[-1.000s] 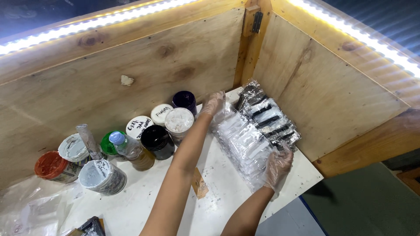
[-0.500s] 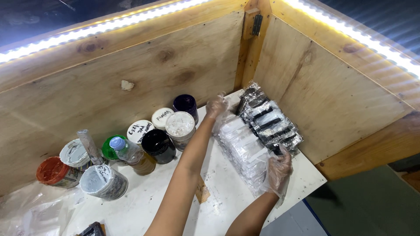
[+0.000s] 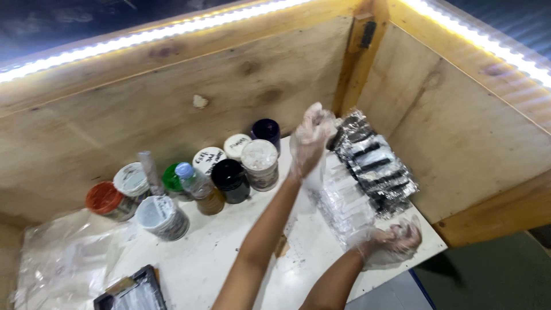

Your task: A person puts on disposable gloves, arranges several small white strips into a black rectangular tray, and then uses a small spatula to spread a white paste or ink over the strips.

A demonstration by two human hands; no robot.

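Observation:
Both my hands wear thin clear plastic gloves. My left hand (image 3: 310,140) is raised at the far end of a stack of clear plastic packets (image 3: 344,201), fingers bent around its top edge. My right hand (image 3: 393,244) grips the stack's near end by the table's front corner. Just right of that stack lies a row of packets with black contents (image 3: 376,163), leaning against the plywood side wall.
Several lidded jars (image 3: 232,172) and a small bottle (image 3: 198,186) stand along the plywood back wall (image 3: 172,115). Crumpled clear plastic bags (image 3: 69,252) lie at the left. A dark tray (image 3: 135,290) sits at the near edge of the white table (image 3: 229,252).
My left hand has risen slightly at the far end of the clear stack. My right hand has closed tighter on the near end. The camera view has shifted a little.

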